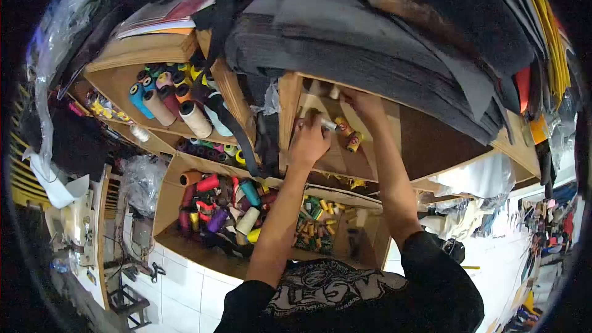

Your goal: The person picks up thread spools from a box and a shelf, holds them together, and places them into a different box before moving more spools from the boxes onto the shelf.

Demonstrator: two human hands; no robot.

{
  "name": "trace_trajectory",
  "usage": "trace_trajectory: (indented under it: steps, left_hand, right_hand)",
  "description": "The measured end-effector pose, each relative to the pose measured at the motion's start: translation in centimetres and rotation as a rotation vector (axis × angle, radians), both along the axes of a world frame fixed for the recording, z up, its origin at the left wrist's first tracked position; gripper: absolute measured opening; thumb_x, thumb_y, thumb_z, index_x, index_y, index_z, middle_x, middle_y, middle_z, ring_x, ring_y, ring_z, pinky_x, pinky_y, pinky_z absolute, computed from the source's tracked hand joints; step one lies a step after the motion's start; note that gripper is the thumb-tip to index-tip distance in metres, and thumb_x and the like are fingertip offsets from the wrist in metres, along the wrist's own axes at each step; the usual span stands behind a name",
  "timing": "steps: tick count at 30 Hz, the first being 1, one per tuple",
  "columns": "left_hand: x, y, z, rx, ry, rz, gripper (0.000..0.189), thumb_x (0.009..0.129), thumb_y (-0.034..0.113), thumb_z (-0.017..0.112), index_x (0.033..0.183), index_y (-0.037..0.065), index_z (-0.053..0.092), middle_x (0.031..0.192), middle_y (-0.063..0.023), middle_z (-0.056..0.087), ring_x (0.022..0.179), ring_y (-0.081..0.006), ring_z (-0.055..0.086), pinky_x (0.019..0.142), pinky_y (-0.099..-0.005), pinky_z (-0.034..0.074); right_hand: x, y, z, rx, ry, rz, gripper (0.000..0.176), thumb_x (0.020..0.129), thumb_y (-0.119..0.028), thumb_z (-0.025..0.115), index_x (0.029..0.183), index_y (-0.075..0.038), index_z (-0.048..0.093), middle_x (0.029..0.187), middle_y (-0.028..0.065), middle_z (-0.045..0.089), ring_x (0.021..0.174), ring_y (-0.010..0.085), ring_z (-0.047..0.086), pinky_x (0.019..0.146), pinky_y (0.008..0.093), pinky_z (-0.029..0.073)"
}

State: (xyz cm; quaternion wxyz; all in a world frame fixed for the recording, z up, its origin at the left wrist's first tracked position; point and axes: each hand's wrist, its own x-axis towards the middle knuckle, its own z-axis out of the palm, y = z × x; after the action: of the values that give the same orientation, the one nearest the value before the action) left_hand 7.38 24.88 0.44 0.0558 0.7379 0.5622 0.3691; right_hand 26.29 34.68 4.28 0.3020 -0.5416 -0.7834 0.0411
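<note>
Inside a wooden shelf compartment [382, 148], both my hands reach in among small thread spools. My left hand [310, 142] is closed around a white thread spool [327, 124], whose end sticks out to the right. Higher and to the right, my right hand [365, 106] is bent downward, its fingers blurred and pinched near a small pale object [335, 92] that I cannot make out clearly. Between the hands, a yellow spool with a red label [343, 126] lies on the compartment floor, touching another yellow spool [354, 142].
A cardboard box [203, 253] below holds colourful thread cones [248, 221] and several small spools [317, 228]. More cones [195, 118] fill the left shelf. Stacked dark fabric [370, 49] overhangs the compartment. A wooden post [288, 111] stands left of my hands.
</note>
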Motion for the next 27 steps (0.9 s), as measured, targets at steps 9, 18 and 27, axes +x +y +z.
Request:
trace_trajectory:
  steps: [9,18,27]
  left_hand:
    - [-0.3,-0.6,1.7,-0.081,-0.176,-0.067,0.053,0.077,0.018,0.063,0.123,-0.002,0.045,0.109,-0.0290,0.057,0.084,-0.0434,0.061,0.074,-0.0491,0.051]
    - [0.2,-0.8,0.4,0.006,-0.073,0.009,0.049,0.078,0.017,0.058,0.120,-0.005,0.050,0.110,-0.0282,0.057,0.095,-0.0407,0.058,0.098,-0.0470,0.037]
    - [0.2,-0.4,0.7,-0.102,-0.108,0.007,0.051,0.079,0.023,0.057,0.122,-0.003,0.050,0.099,-0.0304,0.060,0.094,-0.0408,0.060,0.100,-0.0495,0.037]
  right_hand:
    - [-5.4,7.8,-6.1,0.011,0.534,0.108,0.039,0.079,-0.010,0.066,0.115,-0.003,0.056,0.115,0.0143,0.057,0.105,0.0274,0.054,0.088,0.0361,0.044]
    - [-7.7,5.9,-3.8,-0.012,0.312,0.124,0.042,0.077,-0.010,0.064,0.116,-0.002,0.054,0.118,0.0208,0.055,0.113,0.0365,0.050,0.098,0.0399,0.035]
    - [-8.4,4.6,-2.1,0.231,-0.070,0.063,0.052,0.074,-0.025,0.070,0.120,-0.005,0.054,0.122,0.0212,0.054,0.115,0.0404,0.048,0.096,0.0454,0.037]
